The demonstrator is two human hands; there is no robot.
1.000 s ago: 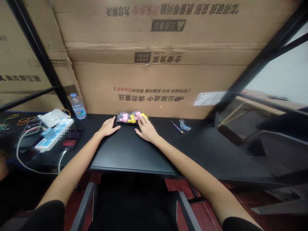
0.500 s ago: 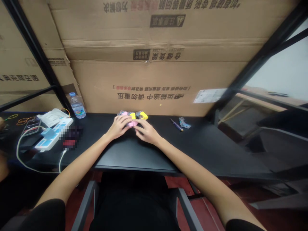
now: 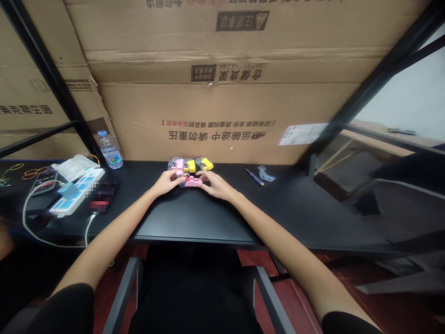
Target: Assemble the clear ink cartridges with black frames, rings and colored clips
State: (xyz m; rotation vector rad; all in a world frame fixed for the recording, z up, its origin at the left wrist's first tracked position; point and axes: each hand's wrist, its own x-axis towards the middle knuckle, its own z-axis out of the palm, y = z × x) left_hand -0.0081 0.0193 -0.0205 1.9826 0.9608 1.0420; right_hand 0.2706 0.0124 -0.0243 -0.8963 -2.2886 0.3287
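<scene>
A pink plastic piece (image 3: 193, 181) with a clear part at its left end lies between my hands, low over the black table. My left hand (image 3: 166, 183) is closed at its left end, thumb and fingers bent, with a small red bit showing by the thumb tip. My right hand (image 3: 216, 186) pinches the right end between thumb and fingers. Just beyond the fingers lie a pink and clear plastic piece (image 3: 178, 163), a yellow one (image 3: 189, 166) and another yellow and clear one (image 3: 206, 163). Their exact kind is too small to make out.
Right of my hands lie a screwdriver (image 3: 255, 177) and a clear bluish plastic part (image 3: 266, 174). On the left are a water bottle (image 3: 111, 152), a white power strip (image 3: 78, 192), a phone (image 3: 44, 182) and a cable. Cardboard (image 3: 222, 102) walls the table's back.
My left hand's fingers have drawn back to the left, uncovering more of the pink piece and the pieces behind it. The right hand stays at its right end. The view has tilted slightly.
</scene>
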